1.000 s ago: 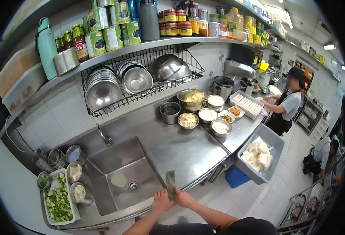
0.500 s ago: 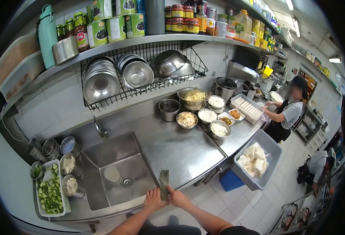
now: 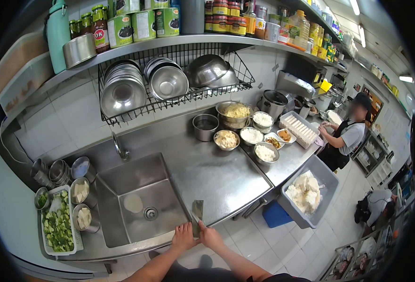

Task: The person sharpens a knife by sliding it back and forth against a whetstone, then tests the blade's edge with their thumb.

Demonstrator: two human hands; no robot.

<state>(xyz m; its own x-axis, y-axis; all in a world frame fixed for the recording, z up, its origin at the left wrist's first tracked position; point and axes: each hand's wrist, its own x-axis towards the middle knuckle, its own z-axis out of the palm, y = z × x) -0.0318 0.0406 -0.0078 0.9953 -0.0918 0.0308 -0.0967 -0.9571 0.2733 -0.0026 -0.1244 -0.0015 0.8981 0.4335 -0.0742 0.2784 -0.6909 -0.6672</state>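
At the sink's front edge, both hands are together around a flat, narrow grey-green strip (image 3: 197, 210) that stands up from between them. My right hand (image 3: 210, 237) is closed on its right side, the thumb lying along it. Against the strip's lower left side, my left hand (image 3: 184, 236) has its fingers bent and pressed together. The hands cover the strip's lower end, and I cannot tell what it is. Just beyond them is the steel sink (image 3: 123, 207), with a pale round patch (image 3: 133, 203) on its bottom beside the drain (image 3: 151, 213).
Left of the sink stand a white basket (image 3: 78, 241) of chopped greens and several steel pots. Bowls of shredded food (image 3: 236, 111) and white food (image 3: 266, 152) fill the counter's back right. A grey tub (image 3: 330, 185) sits right of it. A person (image 3: 348, 134) works farther right; another bends down behind.
The strip has turned and tilted slightly between my hands, showing a lighter fold or edge. The hands stay close together. The view has shifted a little, and the far person has bent lower.
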